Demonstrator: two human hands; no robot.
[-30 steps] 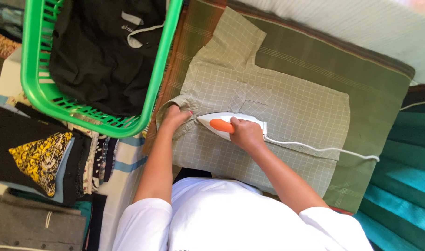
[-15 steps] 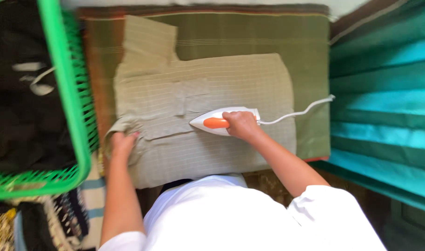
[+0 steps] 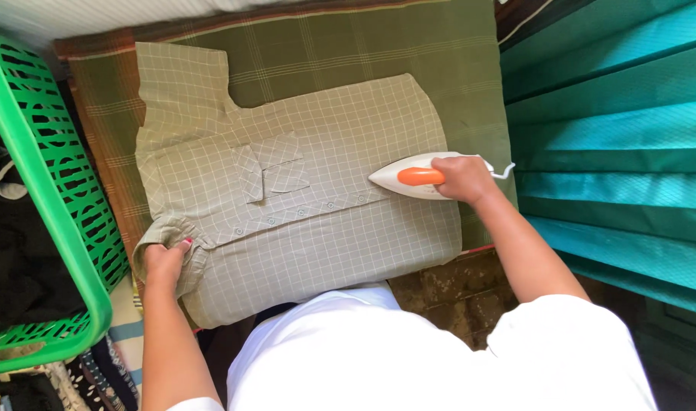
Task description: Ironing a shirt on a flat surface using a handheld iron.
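A pale green checked shirt lies flat, button placket up, on a green checked cloth that pads the ironing surface. My right hand grips the orange handle of a white iron resting on the shirt near its hem at the right. My left hand pinches the shirt's collar at the lower left. A chest pocket shows left of the middle.
A bright green plastic laundry basket with dark clothes stands at the left. Teal pleated fabric hangs at the right. The iron's white cord runs off to the right. Patterned folded cloths lie at the bottom left.
My right hand has slid the iron from the collar end rightward along the placket to the hem end. My left hand stays on the collar. The view has shifted right.
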